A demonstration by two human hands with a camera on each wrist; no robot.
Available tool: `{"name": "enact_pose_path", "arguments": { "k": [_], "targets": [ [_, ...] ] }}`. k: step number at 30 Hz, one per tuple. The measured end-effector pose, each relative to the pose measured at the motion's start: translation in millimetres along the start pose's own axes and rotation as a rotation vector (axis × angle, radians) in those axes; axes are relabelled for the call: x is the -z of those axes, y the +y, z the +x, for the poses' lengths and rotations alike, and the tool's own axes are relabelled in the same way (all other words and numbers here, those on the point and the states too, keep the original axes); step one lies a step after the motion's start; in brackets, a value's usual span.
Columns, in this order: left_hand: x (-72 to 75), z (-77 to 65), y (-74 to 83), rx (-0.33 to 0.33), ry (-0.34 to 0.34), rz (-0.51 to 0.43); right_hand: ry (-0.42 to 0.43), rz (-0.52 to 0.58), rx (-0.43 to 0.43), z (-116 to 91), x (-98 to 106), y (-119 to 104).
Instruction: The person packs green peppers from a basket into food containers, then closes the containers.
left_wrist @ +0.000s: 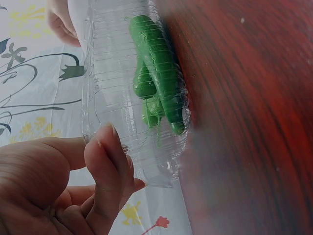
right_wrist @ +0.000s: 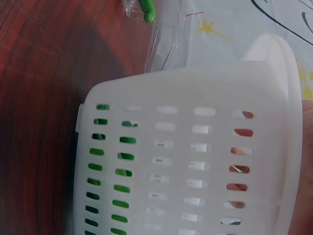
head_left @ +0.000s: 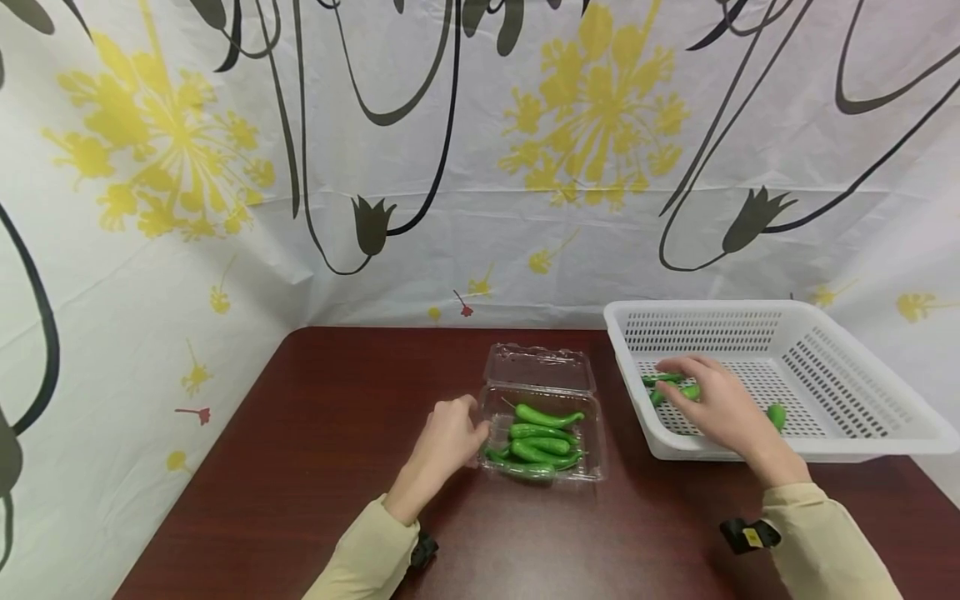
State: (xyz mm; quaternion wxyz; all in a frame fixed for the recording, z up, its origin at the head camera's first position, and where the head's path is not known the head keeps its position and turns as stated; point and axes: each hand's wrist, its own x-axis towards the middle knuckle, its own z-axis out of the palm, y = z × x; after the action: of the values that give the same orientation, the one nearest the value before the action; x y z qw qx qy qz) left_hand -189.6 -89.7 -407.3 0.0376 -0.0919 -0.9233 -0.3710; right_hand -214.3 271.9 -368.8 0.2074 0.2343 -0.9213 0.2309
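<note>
My left hand (head_left: pixel 447 435) is at the left side of a clear plastic clamshell box (head_left: pixel 592 442), its fingertips pinching the near wall's rim in the left wrist view. Several green chili peppers (head_left: pixel 536 450) lie side by side in the box, whose lid (head_left: pixel 538 369) is folded back. To the right, my right hand (head_left: pixel 716 407) reaches over the side of a white plastic basket (head_left: pixel 862 392), thumb and fingers spread apart above a few green peppers (head_left: pixel 690 392). Another green pepper (head_left: pixel 777 416) lies in the basket beyond the wrist. The basket wall largely hides this hand in the right wrist view.
Both containers stand on a dark red-brown wooden table (head_left: pixel 315 450). The basket has slotted walls and a raised rim, and its near right corner reaches past the table edge. A white patterned cloth (head_left: pixel 450 167) hangs behind and beside the table.
</note>
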Motion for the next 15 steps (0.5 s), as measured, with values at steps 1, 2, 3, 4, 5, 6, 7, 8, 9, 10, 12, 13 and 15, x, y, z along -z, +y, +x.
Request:
{"name": "enact_pose_path", "arguments": {
  "k": [1, 2, 3, 4, 5, 6, 7, 8, 9, 10, 12, 13, 15],
  "targets": [
    [0.0, 0.0, 0.0, 0.000, 0.001, 0.002, -0.005, 0.003, 0.003, 0.3, 0.4, 1.2],
    [0.0, 0.1, 0.0, 0.000, 0.002, 0.003, -0.012, 0.004, 0.002, 0.4, 0.9, 2.2],
    [-0.1, 0.2, -0.1, 0.000, 0.002, 0.004, -0.017, 0.000, 0.001, 0.3, 1.3, 3.4],
    [-0.1, 0.2, -0.2, -0.001, 0.002, 0.005, -0.024, -0.003, -0.001, 0.1, 1.8, 4.4],
    [0.0, 0.2, -0.2, -0.002, 0.003, 0.006, -0.031, -0.006, -0.004, -0.1, 2.4, 5.7],
    [0.0, 0.2, -0.2, -0.003, 0.004, 0.008, -0.039, -0.009, -0.007, -0.5, 2.8, 6.9],
    [0.0, 0.2, -0.2, -0.004, 0.004, 0.009, -0.047, -0.010, -0.012, -1.1, 3.5, 7.8],
    [0.1, 0.2, -0.2, -0.006, 0.006, 0.012, -0.053, -0.010, -0.015, -1.4, 4.1, 8.5],
    [0.1, 0.2, -0.3, -0.008, 0.007, 0.016, -0.056, -0.010, -0.013, -1.5, 4.4, 9.5],
    [0.1, 0.2, -0.4, -0.009, 0.009, 0.018, -0.060, -0.009, -0.011, -1.7, 4.8, 10.3],
    [0.2, 0.2, -0.6, -0.010, 0.014, 0.028, -0.072, -0.005, -0.006, -1.5, 5.4, 11.7],
    [0.2, 0.2, -0.7, -0.010, 0.015, 0.027, -0.077, -0.005, -0.005, -1.4, 5.7, 12.1],
    [0.3, 0.0, -0.8, -0.010, 0.018, 0.030, -0.091, -0.008, -0.005, -1.1, 6.0, 13.4]
  ]
}}
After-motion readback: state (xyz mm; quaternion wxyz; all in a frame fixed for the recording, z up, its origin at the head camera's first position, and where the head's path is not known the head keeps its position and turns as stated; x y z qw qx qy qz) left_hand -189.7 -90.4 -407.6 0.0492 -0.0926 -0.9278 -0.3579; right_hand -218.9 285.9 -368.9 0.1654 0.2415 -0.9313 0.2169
